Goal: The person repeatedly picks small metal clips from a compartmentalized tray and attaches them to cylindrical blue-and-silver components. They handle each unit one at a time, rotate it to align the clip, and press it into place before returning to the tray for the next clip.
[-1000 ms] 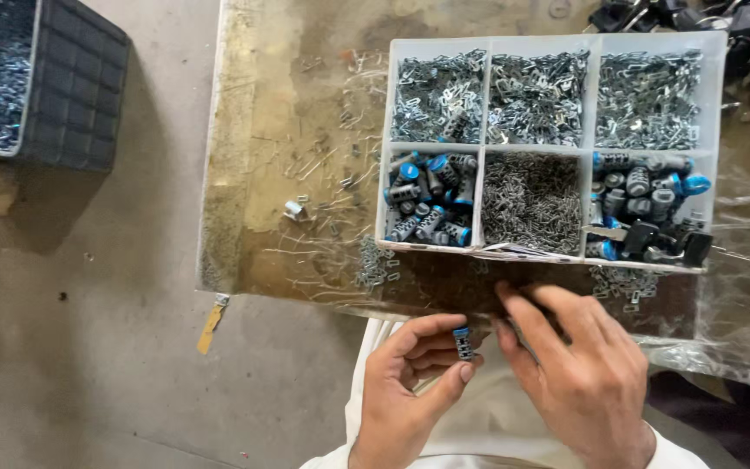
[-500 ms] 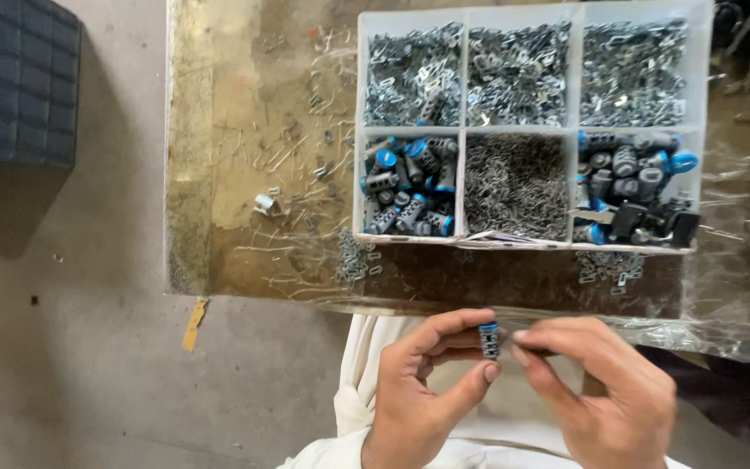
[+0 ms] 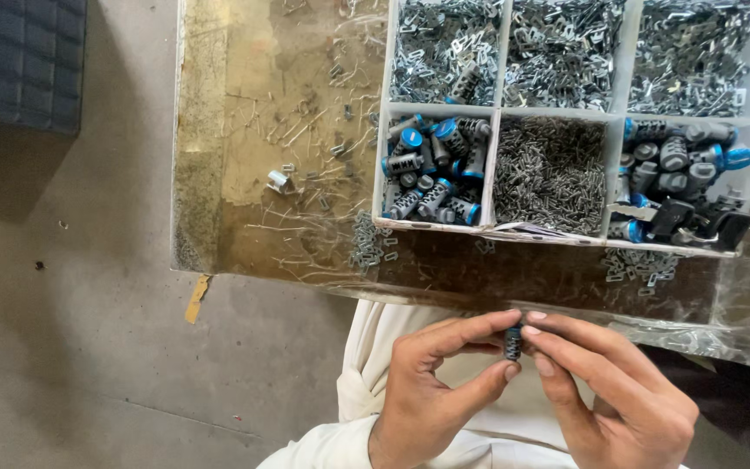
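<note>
Divided tray (image 3: 496,113) on table (image 3: 245,130) right side, crate (image 3: 19,61) far left, hands below tray

A single head-worn camera looks steeply down from close above; the bench (image 3: 253,130) with its compartment tray (image 3: 492,165) fills the upper frame, the floor (image 3: 71,330) the left.

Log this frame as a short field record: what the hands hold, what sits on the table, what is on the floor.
left hand: pinches small dark ribbed metal cylinder between thumb and fingers
right hand: fingertips on the same cylinder
tray: white plastic six-compartment tray with small metal clips, fine pins, blue-capped cylinders
table: brown worn tabletop under clear film, loose clips scattered
floor: dark plastic crate, upper left
</note>
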